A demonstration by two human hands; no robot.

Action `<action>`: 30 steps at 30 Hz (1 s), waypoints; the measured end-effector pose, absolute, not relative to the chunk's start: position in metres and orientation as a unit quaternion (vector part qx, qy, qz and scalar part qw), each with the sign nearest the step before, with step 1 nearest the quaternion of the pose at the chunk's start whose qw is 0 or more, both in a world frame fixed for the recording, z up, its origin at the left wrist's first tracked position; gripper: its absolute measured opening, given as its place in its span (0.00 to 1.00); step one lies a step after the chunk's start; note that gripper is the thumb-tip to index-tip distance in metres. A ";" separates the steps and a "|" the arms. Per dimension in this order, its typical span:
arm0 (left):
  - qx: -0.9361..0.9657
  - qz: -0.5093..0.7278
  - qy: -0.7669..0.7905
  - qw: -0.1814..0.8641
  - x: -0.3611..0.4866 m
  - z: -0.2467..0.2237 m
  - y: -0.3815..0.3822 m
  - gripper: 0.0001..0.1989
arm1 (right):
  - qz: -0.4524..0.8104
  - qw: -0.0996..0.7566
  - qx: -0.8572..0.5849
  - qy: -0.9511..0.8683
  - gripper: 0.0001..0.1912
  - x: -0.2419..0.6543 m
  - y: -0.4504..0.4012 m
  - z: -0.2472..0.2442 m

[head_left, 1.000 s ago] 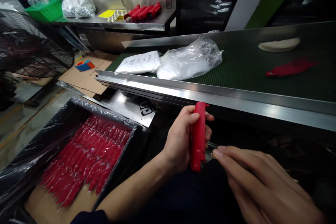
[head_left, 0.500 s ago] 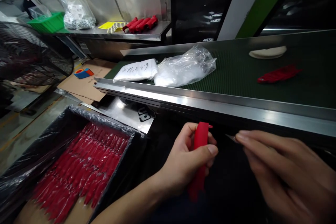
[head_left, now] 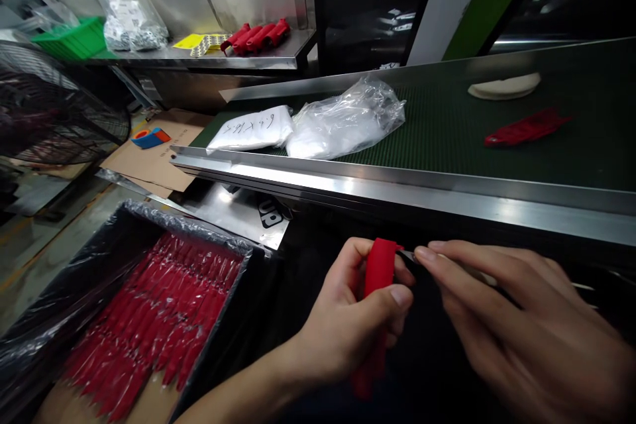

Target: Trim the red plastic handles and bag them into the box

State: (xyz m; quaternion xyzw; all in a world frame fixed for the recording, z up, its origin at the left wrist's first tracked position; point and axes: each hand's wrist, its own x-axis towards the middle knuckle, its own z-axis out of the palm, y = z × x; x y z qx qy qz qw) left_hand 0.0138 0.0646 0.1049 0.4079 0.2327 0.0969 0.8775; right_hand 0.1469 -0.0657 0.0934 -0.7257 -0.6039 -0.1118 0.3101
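Right hand (head_left: 517,318) is bringing the thin metal tool (head_left: 408,255) in to the far right corner of the red part (head_left: 380,268); half a second earlier its tip was standing clear to the right. Whether the tip is touching or lying just beside the edge, cannot tell. Right fingers are pinching the tool narrowly. Left hand (head_left: 342,318) is closing around the red part, thumb crossing its front; the part is standing between the hands, near side of the conveyor (head_left: 437,136), its near end trailing into shadow.

Risk, as judged: the tip is working close to the left fingertips, so a slip off the edge could be nicking a finger or scoring the red surface. A slack thumb could be letting the part twist under pressure.

Containers, going outward: near left, a lined box (head_left: 183,224) is holding tight rows of red pieces (head_left: 169,305) under glossy clear film, brown board showing at its near end. On the conveyor, a clear bag (head_left: 348,122) is holding something white. Far left, a green bin (head_left: 74,40) is holding crumpled clear plastic; beside it a bulging bag (head_left: 134,20) is standing, contents too blurred to name.
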 end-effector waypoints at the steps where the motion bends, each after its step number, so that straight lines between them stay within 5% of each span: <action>1: 0.404 0.096 0.229 0.881 0.013 0.104 0.064 0.14 | -0.117 0.310 -0.724 -0.605 0.21 0.148 -0.065 0.093; 11: 0.334 0.092 0.167 0.923 0.013 0.097 0.065 0.12 | -0.107 0.390 -0.696 -0.593 0.20 0.150 -0.066 0.094; 30: 0.263 0.057 0.111 0.957 0.016 0.092 0.061 0.07 | -0.123 0.391 -0.687 -0.601 0.20 0.135 -0.064 0.090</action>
